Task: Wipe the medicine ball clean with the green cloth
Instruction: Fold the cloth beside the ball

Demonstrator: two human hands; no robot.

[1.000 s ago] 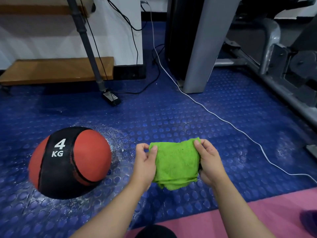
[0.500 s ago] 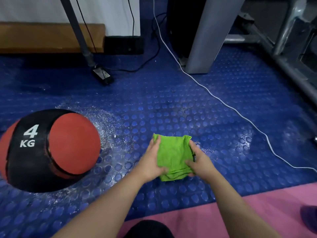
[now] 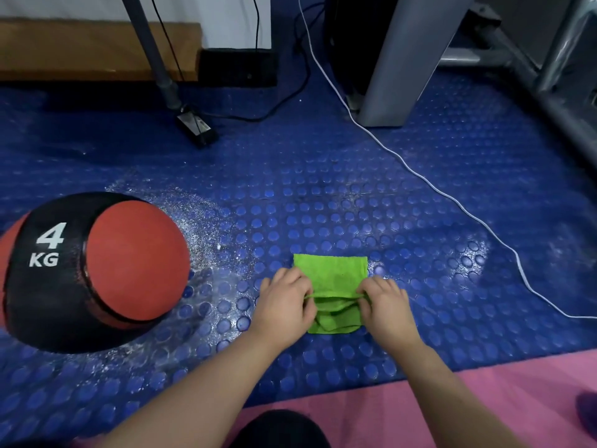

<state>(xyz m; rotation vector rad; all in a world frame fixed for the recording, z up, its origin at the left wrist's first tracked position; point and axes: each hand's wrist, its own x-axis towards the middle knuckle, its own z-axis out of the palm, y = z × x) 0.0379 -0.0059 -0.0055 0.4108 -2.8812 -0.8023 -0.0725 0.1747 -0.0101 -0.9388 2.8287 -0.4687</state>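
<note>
Where the green cloth (image 3: 329,270) lies: flat on the floor in front of the person, to the right of the medicine ball and well apart from it.
Cloth make: bright green terry with a fuzzy nap, folded into a rough rectangle with a straight far edge; several layers bunch at the near end.
Left hand (image 3: 284,305): knuckles up, fingers curled, pinching the edge of an upper layer at the cloth's left side.
Right hand (image 3: 387,305): likewise curled, pinching the same edge at the right side; the edge runs taut as a thin strip between the two hands.
Medicine ball (image 3: 129,263): round, matt rubber, red panels split by a black band printed "4 KG" in white; it rests on the floor at the left, touched by neither hand.
Floor (image 3: 323,205): blue rubber with raised round studs, glossy in places, with a white speckled patch (image 3: 193,215) beside the ball.
Pink mat (image 3: 452,399): smooth, along the near edge of the floor.
White cable (image 3: 420,176): thin, trailing across the floor on the right.
Grey column (image 3: 403,59): smooth, standing on the floor at the back.
Change: a second ago the cloth was stretched in the air between both hands; half a second ago it was down with the hands flanking it; now it lies flatter and squarer, the hands gripping its near half. The ball has not moved.
</note>
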